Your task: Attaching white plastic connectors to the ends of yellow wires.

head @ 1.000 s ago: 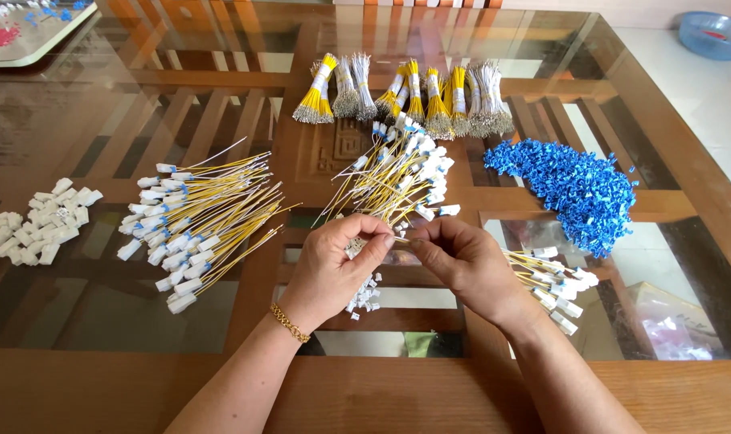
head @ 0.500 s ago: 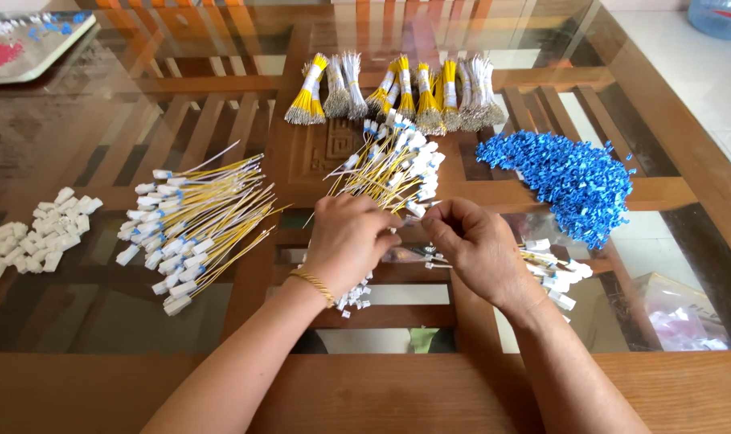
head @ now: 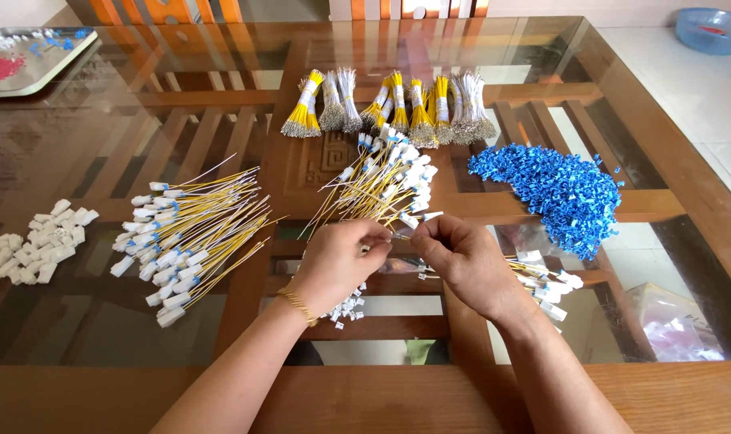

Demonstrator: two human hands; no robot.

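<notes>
Between both hands (head: 405, 249), wire (head: 401, 236) lies left-right.

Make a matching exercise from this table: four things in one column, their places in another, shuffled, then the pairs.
Things:
1. blue plastic pieces
2. loose white connectors
3. bundled wires
4. blue bowl

Places:
A. far left of the glass table
B. floor at top right, off the table
C. right of the hands, in a heap
D. in a row at the far middle

Pairs: 1-C, 2-A, 3-D, 4-B
</notes>
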